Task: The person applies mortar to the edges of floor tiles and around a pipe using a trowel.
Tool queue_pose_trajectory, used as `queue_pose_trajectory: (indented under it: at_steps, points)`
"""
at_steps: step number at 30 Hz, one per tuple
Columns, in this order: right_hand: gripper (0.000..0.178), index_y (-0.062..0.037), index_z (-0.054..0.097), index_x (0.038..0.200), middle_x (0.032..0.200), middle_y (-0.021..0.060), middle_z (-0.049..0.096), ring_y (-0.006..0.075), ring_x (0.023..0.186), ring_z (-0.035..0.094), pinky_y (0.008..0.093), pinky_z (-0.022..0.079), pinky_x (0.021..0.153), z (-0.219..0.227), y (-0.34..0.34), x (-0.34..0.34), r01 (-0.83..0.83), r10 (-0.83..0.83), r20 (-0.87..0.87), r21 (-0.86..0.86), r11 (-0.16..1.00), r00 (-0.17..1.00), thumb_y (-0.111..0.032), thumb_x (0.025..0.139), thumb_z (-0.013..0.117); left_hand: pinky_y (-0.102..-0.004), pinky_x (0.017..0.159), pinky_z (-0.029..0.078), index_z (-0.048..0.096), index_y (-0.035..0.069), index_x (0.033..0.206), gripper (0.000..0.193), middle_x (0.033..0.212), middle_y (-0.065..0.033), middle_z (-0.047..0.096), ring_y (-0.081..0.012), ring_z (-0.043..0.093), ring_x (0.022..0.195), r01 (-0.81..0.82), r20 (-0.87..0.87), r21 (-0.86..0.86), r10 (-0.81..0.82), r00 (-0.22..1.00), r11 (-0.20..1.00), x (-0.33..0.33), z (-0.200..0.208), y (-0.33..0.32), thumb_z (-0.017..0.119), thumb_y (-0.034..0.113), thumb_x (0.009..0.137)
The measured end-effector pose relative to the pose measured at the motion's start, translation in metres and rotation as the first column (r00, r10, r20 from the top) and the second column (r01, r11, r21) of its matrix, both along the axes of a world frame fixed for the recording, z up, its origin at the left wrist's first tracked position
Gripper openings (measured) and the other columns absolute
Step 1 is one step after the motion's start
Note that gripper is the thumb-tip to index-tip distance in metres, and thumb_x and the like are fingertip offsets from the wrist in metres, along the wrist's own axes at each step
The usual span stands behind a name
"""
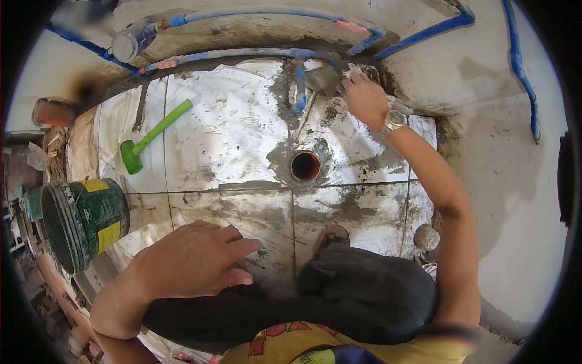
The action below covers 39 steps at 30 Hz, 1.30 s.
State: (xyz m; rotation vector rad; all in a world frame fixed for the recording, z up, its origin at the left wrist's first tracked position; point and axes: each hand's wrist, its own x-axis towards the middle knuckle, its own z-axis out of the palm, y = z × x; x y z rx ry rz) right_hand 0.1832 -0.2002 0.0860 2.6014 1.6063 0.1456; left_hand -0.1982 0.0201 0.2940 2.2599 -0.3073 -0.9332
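My right hand (367, 102), with a watch (394, 120) on the wrist, reaches to the far right part of the tiled floor (224, 136). Its fingers are closed on a trowel, whose grey blade (323, 80) lies to the left, close to the mortar-smeared tiles and the back wall. The grip on the handle is mostly hidden. Nearer me, my left hand (194, 258) hangs in front of my left knee, empty, thumb and fingers apart. Between the hands, a round drain pipe opening (305, 165) sits in the floor with grey mortar around it.
A green mallet (154, 136) lies on the tiles at left. Beside it, a green bucket (91, 218) rests on its side. Blue pipes (254, 12) run along the walls, and a short blue pipe (299, 88) crosses the floor. A pale cylindrical piece (427, 237) is near my right knee.
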Motion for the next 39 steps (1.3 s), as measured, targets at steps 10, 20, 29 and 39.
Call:
queue_pose_trajectory:
  at_steps: [10,20,29,39]
  points:
    - [0.028,-0.0007,0.072,0.11,0.114,0.0157,0.067,0.0345,0.114,0.068,0.0477,0.061,0.088,-0.003,0.022,0.015,-0.023,0.023,-0.014,-0.05,0.998,1.0,-0.017,0.087,0.074,-0.0518,0.094,0.054,0.06,0.01,0.143,0.057,0.114,-0.0161,0.068,-0.0425,0.068,0.106,0.035,-0.054,0.002,-0.035,0.998,0.999,0.009,-0.001,0.0,0.062,0.052,0.104]
    - [0.033,0.0,0.067,0.116,0.117,0.0155,0.066,0.0378,0.102,0.071,0.048,0.059,0.086,0.014,0.005,0.009,-0.102,0.075,-0.214,-0.117,0.988,0.974,-0.012,0.086,0.072,-0.0517,0.097,0.053,0.059,0.009,0.145,0.059,0.117,-0.0161,0.068,-0.0425,0.068,0.11,0.008,-0.067,-0.007,-0.008,0.998,1.0,0.007,-0.005,0.002,0.064,0.051,0.104]
    - [0.031,0.0002,0.066,0.111,0.113,0.0152,0.066,0.0397,0.102,0.071,0.0504,0.059,0.085,0.027,-0.001,0.004,-0.014,0.002,-0.181,-0.067,0.998,0.984,-0.015,0.086,0.075,-0.0512,0.098,0.052,0.059,0.01,0.141,0.056,0.114,-0.0165,0.067,-0.0424,0.068,0.109,-0.014,-0.087,-0.005,0.014,0.996,1.0,0.005,-0.006,0.005,0.063,0.052,0.104]
    - [0.032,0.0004,0.066,0.113,0.114,0.016,0.067,0.0386,0.102,0.072,0.0494,0.059,0.083,0.004,0.009,-0.012,0.018,-0.023,-0.154,-0.032,0.999,0.988,-0.014,0.085,0.073,-0.0503,0.096,0.054,0.061,0.008,0.141,0.057,0.112,-0.0168,0.068,-0.0424,0.068,0.106,0.059,-0.05,-0.042,-0.061,0.997,0.997,0.012,-0.001,-0.003,0.064,0.051,0.103]
